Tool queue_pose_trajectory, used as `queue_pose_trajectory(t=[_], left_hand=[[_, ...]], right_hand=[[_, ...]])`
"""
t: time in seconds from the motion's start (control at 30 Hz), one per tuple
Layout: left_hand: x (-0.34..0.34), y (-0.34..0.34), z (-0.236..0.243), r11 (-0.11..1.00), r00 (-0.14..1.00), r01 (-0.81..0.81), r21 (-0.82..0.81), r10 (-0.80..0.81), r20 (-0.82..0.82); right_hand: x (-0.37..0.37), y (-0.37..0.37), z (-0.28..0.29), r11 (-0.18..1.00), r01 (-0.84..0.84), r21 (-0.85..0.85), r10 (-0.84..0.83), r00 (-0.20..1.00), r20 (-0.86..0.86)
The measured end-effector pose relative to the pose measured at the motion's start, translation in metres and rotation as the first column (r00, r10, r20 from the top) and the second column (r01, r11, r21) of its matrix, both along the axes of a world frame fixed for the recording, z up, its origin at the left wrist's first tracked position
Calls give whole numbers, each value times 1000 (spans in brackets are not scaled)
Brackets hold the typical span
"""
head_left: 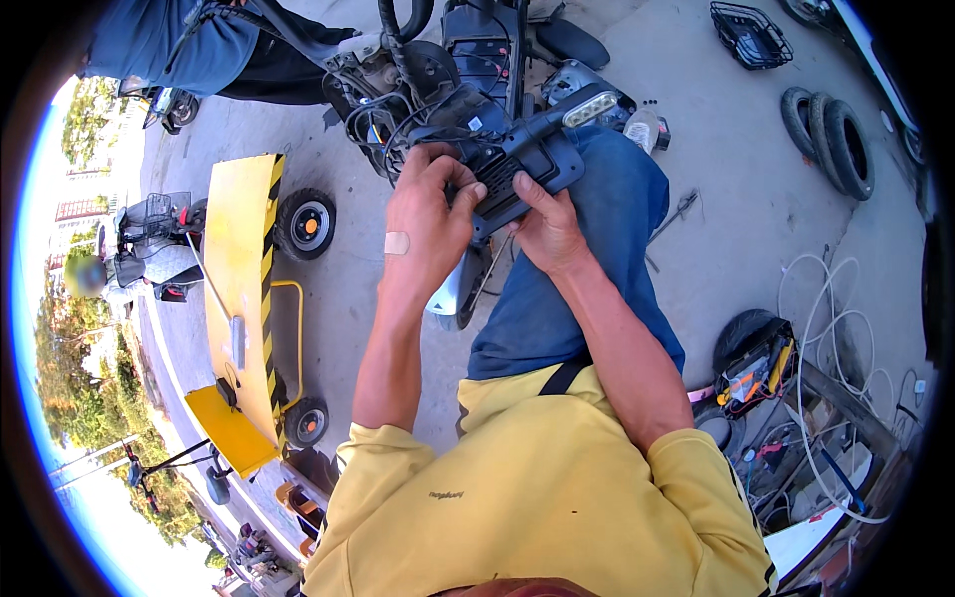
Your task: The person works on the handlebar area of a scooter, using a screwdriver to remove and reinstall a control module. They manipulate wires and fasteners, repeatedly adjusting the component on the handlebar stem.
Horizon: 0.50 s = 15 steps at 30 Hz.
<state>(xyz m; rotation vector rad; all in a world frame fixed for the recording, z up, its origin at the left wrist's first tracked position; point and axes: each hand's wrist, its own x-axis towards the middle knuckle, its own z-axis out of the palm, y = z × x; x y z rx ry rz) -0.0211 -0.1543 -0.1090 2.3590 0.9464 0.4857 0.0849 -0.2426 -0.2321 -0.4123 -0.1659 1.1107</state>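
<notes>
A black plastic scooter panel (557, 164) with a slatted grille lies tilted above my thigh, and a clear-lensed lamp (589, 109) is at its upper right. My right hand (550, 227) grips the panel's lower edge, its thumb on top and its other fingers hidden beneath. My left hand (428, 204), with a plaster on its back, is closed at the panel's left side; its thumb and bent index finger meet near the grille. Whatever lies between those fingers is hidden. Just beyond, the partly stripped electric scooter (423, 75) shows loose black cables.
A yellow cart (234, 289) with black-striped edge stands left. Another person's dark-clothed leg (199, 50) is at upper left. Tyres (846, 149) and a black basket (751, 35) lie at upper right. A tool bag (751, 378) and pale hose (826, 289) are at right.
</notes>
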Motion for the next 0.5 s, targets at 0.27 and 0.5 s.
queue_pose_trajectory(t=[0.27, 0.5], left_hand=[[8, 7, -2, 999, 1000, 15, -29, -15, 8], [12, -2, -5, 999, 999, 30, 44, -31, 36]], right_hand=[[4, 3, 3, 999, 21, -40, -20, 999, 29], [4, 5, 5, 995, 39, -88, -37, 999, 24]])
